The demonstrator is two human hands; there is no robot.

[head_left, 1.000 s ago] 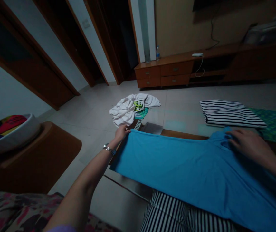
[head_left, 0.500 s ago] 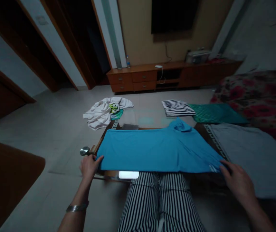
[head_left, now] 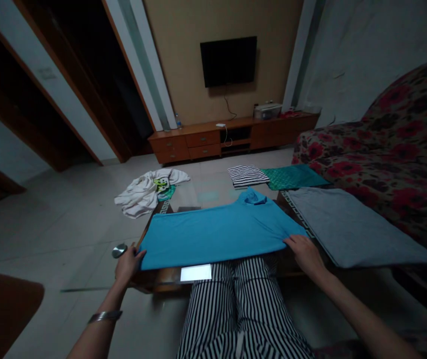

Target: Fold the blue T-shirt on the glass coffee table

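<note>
A blue T-shirt [head_left: 213, 234], doubled over lengthwise, lies across the glass-topped coffee table [head_left: 161, 276] in front of my knees. Its collar [head_left: 254, 197] bunches up at the far edge. My left hand [head_left: 126, 263] pinches the near left corner between thumb and fingers. On the right, my right hand [head_left: 305, 252] grips the near edge below the collar, and creases run from those fingers into the cloth. A round metal knob-like piece [head_left: 119, 250] sits just beyond my left hand. A bright white rectangle [head_left: 196, 272] shows at the table's near edge.
A white garment heap [head_left: 136, 194] lies at the table's far left. Striped folded cloth [head_left: 246, 176], green cloth [head_left: 295, 176] and a grey garment [head_left: 348, 227] are to the right. A floral sofa [head_left: 388, 134] stands at right, a low wooden cabinet [head_left: 183, 147] beyond.
My right hand has shifted left and inward along the shirt's near edge, and the cloth there is drawn in with it. My left hand keeps its corner. The camera view has tilted up and turned right.
</note>
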